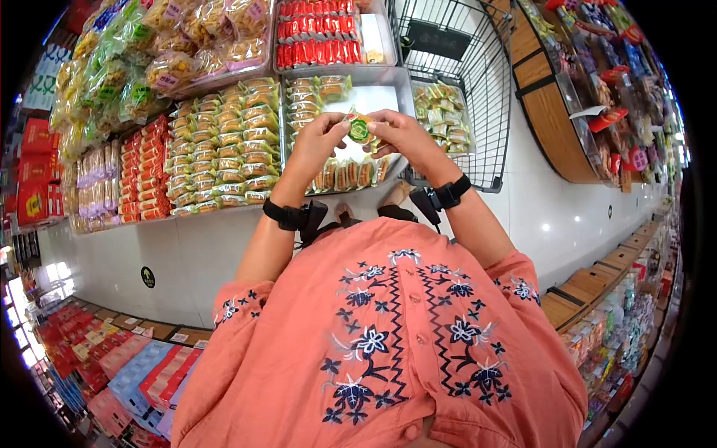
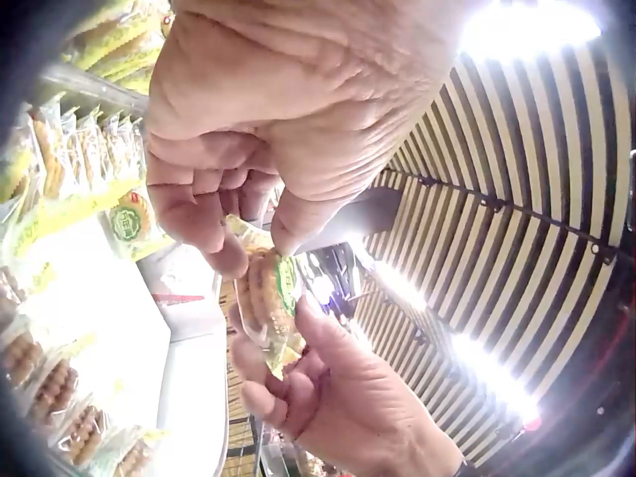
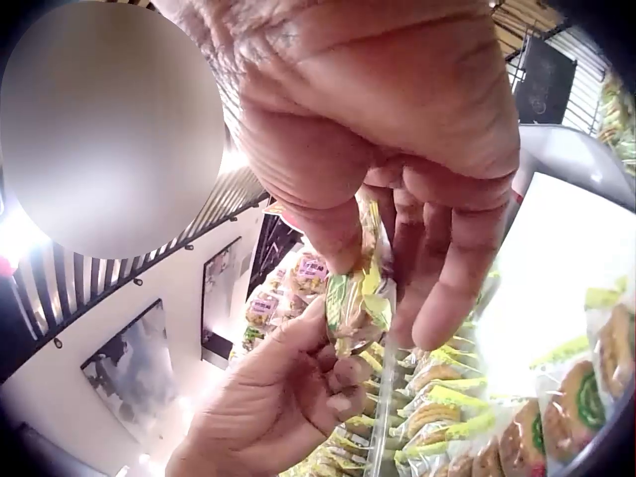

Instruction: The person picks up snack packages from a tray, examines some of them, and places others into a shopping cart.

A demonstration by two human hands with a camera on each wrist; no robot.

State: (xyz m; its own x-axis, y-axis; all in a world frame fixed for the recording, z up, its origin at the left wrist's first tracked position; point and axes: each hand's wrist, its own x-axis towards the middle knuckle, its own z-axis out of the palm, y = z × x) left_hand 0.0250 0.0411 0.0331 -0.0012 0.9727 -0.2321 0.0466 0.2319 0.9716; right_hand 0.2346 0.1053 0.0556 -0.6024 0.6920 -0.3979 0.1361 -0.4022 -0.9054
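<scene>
A small wrapped cookie [image 1: 359, 131] with a round green label is held up between both hands, over the display bin. My left hand [image 1: 317, 143] pinches one end of its clear wrapper between thumb and fingers. From the other side my right hand [image 1: 409, 140] pinches the opposite end. In the left wrist view the cookie [image 2: 266, 298] shows edge-on, ridged and golden brown inside the wrapper. The right wrist view has the packet [image 3: 360, 303] between the thumbs and fingertips. Below the hands, similar wrapped cookies [image 1: 351, 174] stand in a row along the bin's front.
A white-bottomed bin [image 1: 373, 98] lies under the hands. Stacked wrapped cookies [image 1: 224, 142] fill the bins to the left, with red packets [image 1: 317, 52] behind. At the right stands a black wire cart [image 1: 489, 97] holding a bag of green-and-yellow packets [image 1: 441, 112]. A wooden shelf [image 1: 553, 112] is beyond.
</scene>
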